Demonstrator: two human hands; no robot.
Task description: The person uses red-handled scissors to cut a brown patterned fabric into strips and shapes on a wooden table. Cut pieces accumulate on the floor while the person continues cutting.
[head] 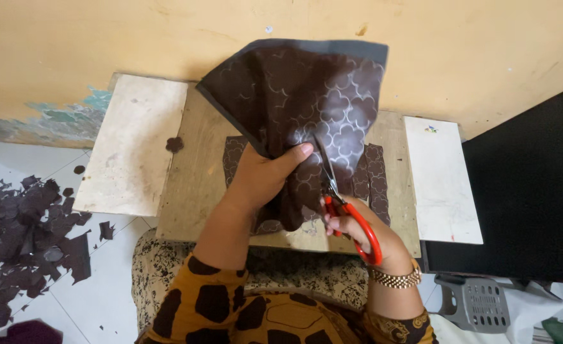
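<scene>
1. my left hand (263, 175) is clamped on the cloth (300, 108), thumb flat across its front, fingers hidden behind; cloth held up over the board (192, 185).
2. my right hand (351, 229) grips red scissors (351, 216), fingers curled through the loops.
3. blades lie against the cloth's lower edge.
4. scraps (26, 236) lie on the floor, left.

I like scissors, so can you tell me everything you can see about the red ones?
The scissors have bright red loop handles that look like plastic and slim grey metal blades. The right hand holds them, fingers through the handles. The blades point up and away from the person, slightly parted, biting into the lower edge of the dark brown cloth with its pale flower outlines. The left hand grips that cloth beside the blades, above the wooden board.
</scene>
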